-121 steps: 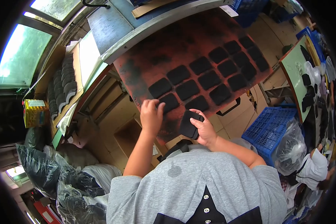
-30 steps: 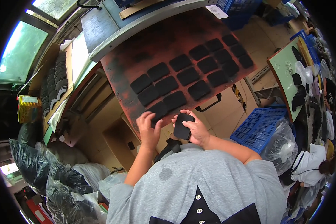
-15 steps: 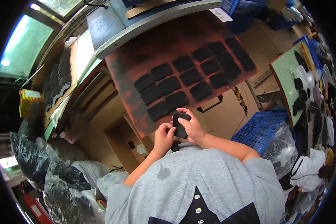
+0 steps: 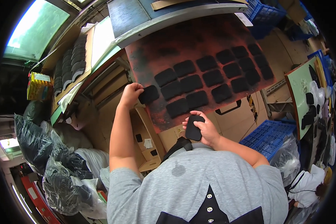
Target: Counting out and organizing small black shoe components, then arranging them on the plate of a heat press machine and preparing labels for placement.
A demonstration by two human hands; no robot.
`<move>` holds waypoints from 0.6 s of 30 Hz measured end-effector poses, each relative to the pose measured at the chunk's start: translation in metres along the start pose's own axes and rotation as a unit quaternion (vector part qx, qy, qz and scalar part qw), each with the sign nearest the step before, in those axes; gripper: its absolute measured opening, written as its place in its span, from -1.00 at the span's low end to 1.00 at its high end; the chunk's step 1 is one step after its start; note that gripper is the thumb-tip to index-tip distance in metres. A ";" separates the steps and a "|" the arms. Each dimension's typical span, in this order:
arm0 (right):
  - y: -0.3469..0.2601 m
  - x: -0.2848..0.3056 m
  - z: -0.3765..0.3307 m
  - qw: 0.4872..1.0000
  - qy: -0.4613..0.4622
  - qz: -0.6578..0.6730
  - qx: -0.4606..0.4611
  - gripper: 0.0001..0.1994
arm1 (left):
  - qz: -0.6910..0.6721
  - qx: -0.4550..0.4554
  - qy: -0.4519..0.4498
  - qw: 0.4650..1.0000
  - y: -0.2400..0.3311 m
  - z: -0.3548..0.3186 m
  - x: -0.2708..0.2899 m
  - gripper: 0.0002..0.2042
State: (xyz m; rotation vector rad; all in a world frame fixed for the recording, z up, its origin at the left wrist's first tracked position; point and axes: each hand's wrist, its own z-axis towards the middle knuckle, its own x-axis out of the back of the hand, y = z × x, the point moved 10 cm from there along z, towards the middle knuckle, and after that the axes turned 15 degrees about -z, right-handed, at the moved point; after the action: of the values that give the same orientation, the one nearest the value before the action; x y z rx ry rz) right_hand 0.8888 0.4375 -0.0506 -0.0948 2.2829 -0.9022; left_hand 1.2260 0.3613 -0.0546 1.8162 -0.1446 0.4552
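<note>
My left hand [image 4: 132, 94] pinches the edge of a black rounded pad [image 4: 149, 95] at the left side of the red, black-smudged board [image 4: 153, 119]. Close to my chest, my right hand [image 4: 205, 128] grips another black rounded pad [image 4: 193, 128], thumb on top; whether it is one piece or a stack I cannot tell. Several similar black pads [image 4: 191, 83] lie in rough rows across the board, right of my left hand.
Beyond the board rises a grey metal-edged machine table [image 4: 138, 35]. Dark curved pieces stand stacked on a left-hand shelf [image 4: 89, 52]. Below are an open cardboard box [image 4: 153, 140] and plastic-wrapped bags [image 4: 33, 145]. A blue crate [image 4: 267, 134] sits at right, near a seated person [image 4: 310, 177].
My left hand has left the right one and reached out to the board's left side with a black pad. My right hand still holds its pad near my chest. The view has shifted.
</note>
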 end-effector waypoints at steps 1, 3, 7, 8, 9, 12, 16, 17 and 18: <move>0.001 0.000 0.001 1.000 0.001 0.000 0.000 -0.59 | -0.007 0.004 0.005 1.000 -0.002 0.006 -0.001 -0.88; -0.002 0.003 0.004 1.000 0.014 0.013 0.019 -0.60 | -0.005 0.012 0.010 1.000 -0.009 0.013 -0.001 -0.89; -0.002 0.001 0.007 0.999 0.019 0.019 0.029 -0.61 | 0.004 0.002 0.032 0.999 -0.009 0.018 0.000 -0.88; -0.002 -0.002 0.008 0.999 0.015 0.023 0.023 -0.61 | 0.006 0.013 0.040 0.999 -0.009 0.016 0.001 -0.87; -0.001 -0.004 0.008 0.999 0.012 0.028 0.017 -0.61 | 0.007 0.013 0.039 0.999 -0.007 0.014 0.000 -0.87; 0.000 -0.011 0.008 1.000 0.000 0.008 0.004 -0.62 | 0.117 -0.095 0.086 0.985 0.025 -0.006 0.005 -0.87; -0.001 -0.007 0.017 0.999 0.022 0.017 0.034 -0.64 | 0.021 -0.142 0.163 0.976 0.069 -0.063 -0.024 -0.87; -0.004 -0.013 0.020 0.999 0.014 0.022 0.043 -0.65 | -0.057 -0.097 0.085 0.990 0.062 -0.080 -0.053 -0.85; -0.006 -0.017 0.023 0.998 0.011 0.030 0.052 -0.67 | -0.173 0.076 -0.020 0.982 0.053 -0.100 -0.095 -0.81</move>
State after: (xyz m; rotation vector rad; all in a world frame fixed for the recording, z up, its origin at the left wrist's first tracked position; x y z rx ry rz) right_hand 0.9149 0.4248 -0.0496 0.0285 2.2431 -0.9925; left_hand 1.0983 0.4273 -0.0200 1.9511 0.1818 0.1870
